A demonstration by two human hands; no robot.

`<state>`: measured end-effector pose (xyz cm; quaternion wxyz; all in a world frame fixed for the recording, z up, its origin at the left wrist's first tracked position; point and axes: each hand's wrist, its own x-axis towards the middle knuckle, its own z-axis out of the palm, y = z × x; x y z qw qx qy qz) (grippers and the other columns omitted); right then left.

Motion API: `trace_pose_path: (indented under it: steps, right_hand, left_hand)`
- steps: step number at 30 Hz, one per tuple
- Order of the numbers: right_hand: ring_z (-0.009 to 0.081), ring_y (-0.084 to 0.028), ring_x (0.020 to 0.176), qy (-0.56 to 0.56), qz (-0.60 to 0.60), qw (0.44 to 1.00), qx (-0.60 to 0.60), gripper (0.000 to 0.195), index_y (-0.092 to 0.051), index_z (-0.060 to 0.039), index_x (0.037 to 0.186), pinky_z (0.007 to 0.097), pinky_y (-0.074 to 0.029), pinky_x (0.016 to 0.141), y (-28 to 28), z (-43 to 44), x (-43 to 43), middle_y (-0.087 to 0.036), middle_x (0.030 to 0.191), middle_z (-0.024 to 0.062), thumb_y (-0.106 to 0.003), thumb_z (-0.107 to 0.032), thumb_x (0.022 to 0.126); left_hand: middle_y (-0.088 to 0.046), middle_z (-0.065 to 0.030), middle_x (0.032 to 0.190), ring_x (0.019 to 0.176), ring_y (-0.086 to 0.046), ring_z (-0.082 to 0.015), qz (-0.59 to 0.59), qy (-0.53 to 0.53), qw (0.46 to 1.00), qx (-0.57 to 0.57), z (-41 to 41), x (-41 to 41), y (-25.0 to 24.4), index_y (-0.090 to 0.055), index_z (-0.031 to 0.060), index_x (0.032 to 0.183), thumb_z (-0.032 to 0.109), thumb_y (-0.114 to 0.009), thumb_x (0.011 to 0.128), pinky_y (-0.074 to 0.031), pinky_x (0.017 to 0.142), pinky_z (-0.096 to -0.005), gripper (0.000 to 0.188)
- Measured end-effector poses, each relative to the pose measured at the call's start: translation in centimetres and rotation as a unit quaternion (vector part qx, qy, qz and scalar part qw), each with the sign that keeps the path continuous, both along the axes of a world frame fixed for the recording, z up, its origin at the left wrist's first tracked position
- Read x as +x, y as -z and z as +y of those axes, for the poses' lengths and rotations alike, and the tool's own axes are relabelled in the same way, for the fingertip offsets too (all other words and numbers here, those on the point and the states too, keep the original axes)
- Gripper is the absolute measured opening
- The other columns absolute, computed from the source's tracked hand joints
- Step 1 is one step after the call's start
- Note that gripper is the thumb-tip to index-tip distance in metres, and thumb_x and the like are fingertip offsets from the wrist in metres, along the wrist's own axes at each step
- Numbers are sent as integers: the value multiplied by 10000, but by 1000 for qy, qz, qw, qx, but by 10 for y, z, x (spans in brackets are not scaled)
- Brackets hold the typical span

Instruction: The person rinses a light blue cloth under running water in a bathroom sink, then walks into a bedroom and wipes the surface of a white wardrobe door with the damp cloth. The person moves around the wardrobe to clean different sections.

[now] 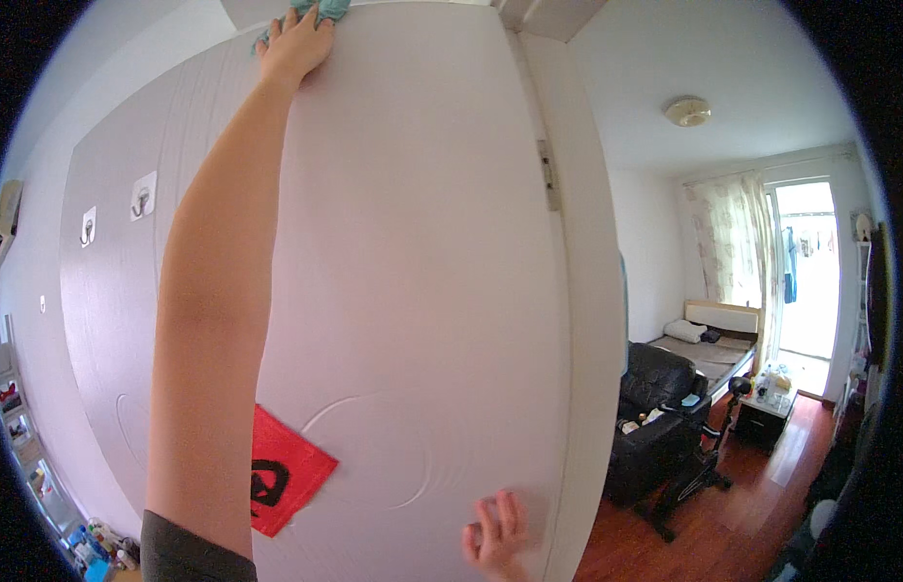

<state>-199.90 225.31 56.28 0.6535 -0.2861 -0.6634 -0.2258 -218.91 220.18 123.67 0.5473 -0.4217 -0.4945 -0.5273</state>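
Note:
My left hand (297, 47) is raised to the top edge of a pale door (422, 254), its arm stretched up across the picture. It holds a crumpled teal cloth (324, 9) against the door there; part of the cloth is hidden under the fingers. Low on the same door, near its hinge side, my right hand (501, 538) touches or nearly touches the surface. Its fingers are bent and a little apart, with nothing in them. A red paper diamond with black writing (295, 473) is stuck to the door, partly behind my left forearm.
Two adhesive hooks (143, 196) are on the door's left part. A hinge (548, 174) sits by the door frame (586, 291). Beyond it are a black armchair (651, 407), an exercise bike (695, 473), a bed (713, 353) and a low table (768, 407). Bottles (95, 542) stand lower left.

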Motion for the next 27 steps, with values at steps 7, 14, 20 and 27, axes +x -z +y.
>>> trace_pose_path:
  steps: [7, 14, 20, 27]
  right_hand:
    - [308, -479, 1210, -31, -76, 996, -31, 402, -581, -107, 1220, 448, -320, 1043, -19, -16, 27, -524, 1294, 144, -587, -189, 826]
    - [298, -428, 1261, -224, -131, 963, -76, 462, -536, -107, 1268, 456, -323, 1045, -8, -8, 41, -411, 1398, 149, -565, -179, 813]
    - [272, -426, 1270, -317, -180, 924, -115, 496, -513, -135, 1302, 427, -328, 1055, 3, -4, 55, -385, 1425, 119, -543, -131, 806]
    - [319, -419, 1266, -360, -78, 916, -162, 466, -568, -122, 1205, 438, -353, 1026, 6, -16, 69, -413, 1386, 145, -565, -59, 743]
  left_hand:
    - [-305, -151, 1468, 1359, -243, -373, 171, 28, 984, -38, 66, 131, -21, -384, 88, 1376, 336, -371, 933, -203, 1102, -518, 508]
    - [-328, -168, 1446, 1340, -273, -378, 199, -50, 978, -28, 82, 171, -4, -436, 75, 1332, 310, -385, 935, -247, 1090, -502, 465]
    - [-320, -175, 1448, 1338, -260, -403, 400, -181, 896, -73, 80, 146, 50, -489, 81, 1262, 281, -356, 948, -242, 1071, -557, 395]
    - [-266, -81, 1499, 1391, -213, -315, 409, -62, 885, -216, 47, 157, 278, -384, 197, 1397, 353, -549, 852, -237, 1077, -554, 590]
